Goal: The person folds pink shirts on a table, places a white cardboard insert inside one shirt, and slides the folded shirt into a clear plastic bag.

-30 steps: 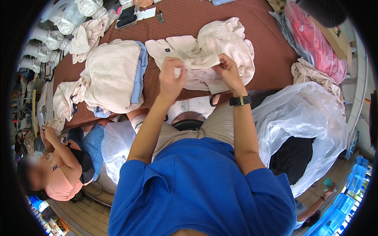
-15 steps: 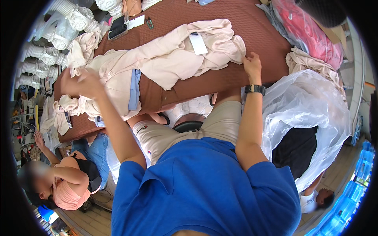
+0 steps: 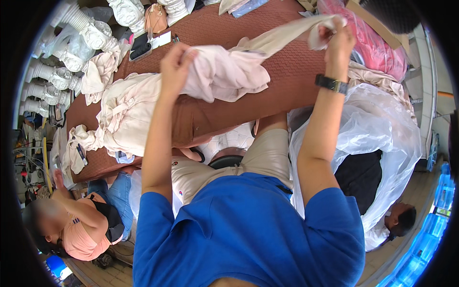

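A pale pink cloth garment (image 3: 234, 74) lies over the brown table and is partly lifted. My left hand (image 3: 176, 67) is closed on its upper middle, with the fingers pinching the cloth. Out at the far right, my right hand (image 3: 338, 42) grips the end of a long narrow part, perhaps a sleeve, drawn up off the table between the hands. Left of my left forearm, more pale pink cloth (image 3: 129, 115) lies bunched, with a bit of blue cloth (image 3: 124, 157) under its near edge. Whether this is the same garment, I cannot tell.
The brown quilted cover (image 3: 229, 112) drapes the table before me. White balusters (image 3: 95, 33) line the far left. A clear plastic bag (image 3: 377, 119) with dark cloth stands at my right. Pink cloth in plastic (image 3: 368, 43) lies beyond it. Another person (image 3: 86, 229) sits at left.
My left hand has moved right and taken hold of the garment. My right hand has moved up and right, pulling out the narrow part. The white tag and blue strip no longer show.
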The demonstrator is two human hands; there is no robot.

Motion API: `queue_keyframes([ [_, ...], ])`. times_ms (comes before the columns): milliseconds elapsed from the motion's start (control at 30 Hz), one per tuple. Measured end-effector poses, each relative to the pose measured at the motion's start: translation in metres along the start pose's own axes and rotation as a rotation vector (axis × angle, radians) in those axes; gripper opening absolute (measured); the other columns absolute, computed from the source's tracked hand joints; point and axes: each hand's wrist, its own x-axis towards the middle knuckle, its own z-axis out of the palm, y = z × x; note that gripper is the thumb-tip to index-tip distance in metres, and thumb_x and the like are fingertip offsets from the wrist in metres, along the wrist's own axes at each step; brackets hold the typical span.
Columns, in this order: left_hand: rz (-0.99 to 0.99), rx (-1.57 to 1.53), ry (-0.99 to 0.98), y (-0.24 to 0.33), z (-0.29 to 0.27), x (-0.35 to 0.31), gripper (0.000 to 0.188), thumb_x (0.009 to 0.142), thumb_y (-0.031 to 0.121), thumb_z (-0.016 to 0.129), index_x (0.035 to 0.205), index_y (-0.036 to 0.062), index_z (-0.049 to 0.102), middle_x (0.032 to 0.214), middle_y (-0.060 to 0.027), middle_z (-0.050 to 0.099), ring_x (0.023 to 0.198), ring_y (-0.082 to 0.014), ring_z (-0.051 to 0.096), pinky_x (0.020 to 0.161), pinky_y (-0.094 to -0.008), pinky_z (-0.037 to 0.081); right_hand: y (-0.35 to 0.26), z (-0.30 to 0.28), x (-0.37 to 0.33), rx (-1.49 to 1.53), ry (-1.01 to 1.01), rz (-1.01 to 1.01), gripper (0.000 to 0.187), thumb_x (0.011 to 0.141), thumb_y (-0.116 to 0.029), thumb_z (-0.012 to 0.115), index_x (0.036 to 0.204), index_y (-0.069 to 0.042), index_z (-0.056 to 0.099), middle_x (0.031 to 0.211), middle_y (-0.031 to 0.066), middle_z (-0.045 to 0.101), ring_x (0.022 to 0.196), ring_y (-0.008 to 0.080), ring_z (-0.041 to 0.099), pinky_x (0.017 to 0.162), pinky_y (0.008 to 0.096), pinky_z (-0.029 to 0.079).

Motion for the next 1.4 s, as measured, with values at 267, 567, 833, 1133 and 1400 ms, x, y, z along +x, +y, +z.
queue_keyframes([
  [267, 0.062, 0.074, 0.276, 0.009, -0.094, 0.014, 0.009, 0.097, 0.010, 0.061, 0.097, 0.0010, 0.060, 0.089, -0.0016, 0.064, 0.084, -0.0054, 0.056, 0.077, -0.0195, 0.043, -0.060, 0.020, 0.013, 0.086, -0.367, -0.008, 0.018, 0.093, -0.019, 0.065, 0.094, -0.001, 0.069, 0.072, 0.0036, 0.066, 0.060, 0.0091, 0.059, 0.053, 0.0240, 0.044],
  [567, -0.069, 0.141, 0.041, 0.044, 0.003, -0.015, 0.025, 0.084, 0.007, 0.070, 0.108, 0.0058, 0.061, 0.104, -0.0072, 0.063, 0.106, -0.0185, 0.057, 0.087, -0.0349, 0.048, 0.022, 0.032, -0.010, -0.721, -0.614, 0.023, 0.031, 0.090, -0.030, 0.067, 0.091, 0.001, 0.071, 0.076, 0.0026, 0.066, 0.069, 0.0090, 0.057, 0.061, 0.0260, 0.045],
  [833, -0.494, -0.786, -0.013, 0.044, 0.104, -0.034, 0.032, 0.098, 0.016, 0.060, 0.124, 0.0003, 0.051, 0.121, -0.0123, 0.059, 0.109, -0.0206, 0.060, 0.097, -0.0357, 0.049, 0.017, 0.065, -0.090, -0.069, -0.883, 0.429, 0.039, 0.101, -0.032, 0.055, 0.111, 0.005, 0.065, 0.108, 0.0119, 0.068, 0.091, 0.0170, 0.066, 0.082, 0.0301, 0.053],
  [1133, -0.688, -1.161, -0.054, 0.016, 0.069, -0.040, 0.040, 0.106, 0.027, 0.037, 0.132, -0.0026, 0.046, 0.132, -0.0159, 0.055, 0.122, -0.0275, 0.056, 0.106, -0.0419, 0.044, 0.092, 0.015, -0.123, -0.316, -0.714, 0.536, 0.039, 0.097, -0.025, 0.060, 0.129, -0.002, 0.057, 0.104, 0.0037, 0.064, 0.090, 0.0112, 0.058, 0.078, 0.0258, 0.050],
  [1400, -0.765, -1.139, 0.073, -0.009, 0.052, -0.048, 0.036, 0.105, 0.025, 0.041, 0.130, 0.0003, 0.048, 0.132, -0.0147, 0.054, 0.117, -0.0265, 0.057, 0.101, -0.0405, 0.046, 0.099, 0.042, -0.143, 0.028, -0.784, 0.638, 0.022, 0.095, -0.012, 0.062, 0.115, -0.003, 0.061, 0.101, 0.0026, 0.066, 0.086, 0.0102, 0.063, 0.072, 0.0247, 0.052],
])
